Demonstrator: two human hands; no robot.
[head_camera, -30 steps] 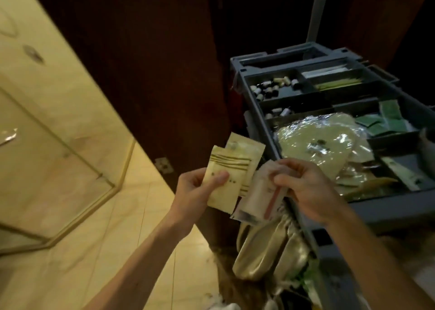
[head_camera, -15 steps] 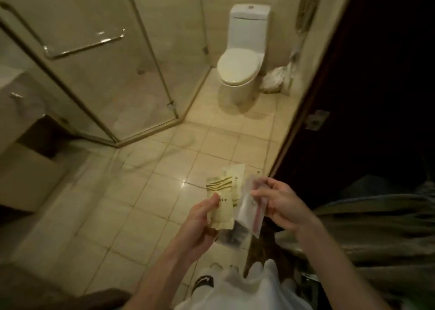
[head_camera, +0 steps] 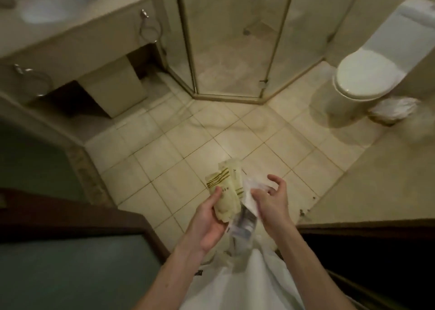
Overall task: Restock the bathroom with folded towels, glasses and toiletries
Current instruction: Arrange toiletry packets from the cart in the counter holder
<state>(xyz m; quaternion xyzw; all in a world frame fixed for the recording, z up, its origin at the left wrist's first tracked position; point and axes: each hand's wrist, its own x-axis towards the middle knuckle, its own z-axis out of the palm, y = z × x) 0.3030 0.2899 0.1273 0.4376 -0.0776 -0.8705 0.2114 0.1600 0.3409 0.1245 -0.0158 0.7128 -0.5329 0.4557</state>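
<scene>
Left hand (head_camera: 207,222): thumb clamped on a fan of cream packets (head_camera: 226,192), striped tops up, held over the tiled floor (head_camera: 188,149) at waist height. Clear packets (head_camera: 244,220) sit just right of them, lower ends overlapping. Right hand (head_camera: 273,206): thumb against the clear packets, fingers loosely curled and spread; cannot tell if it grips. Glass shower (head_camera: 230,39) ahead, toilet (head_camera: 367,79) to the right, sink counter (head_camera: 70,34) to the left

The small dark print on the cream packets (head_camera: 226,193) is too blurred to read.
</scene>
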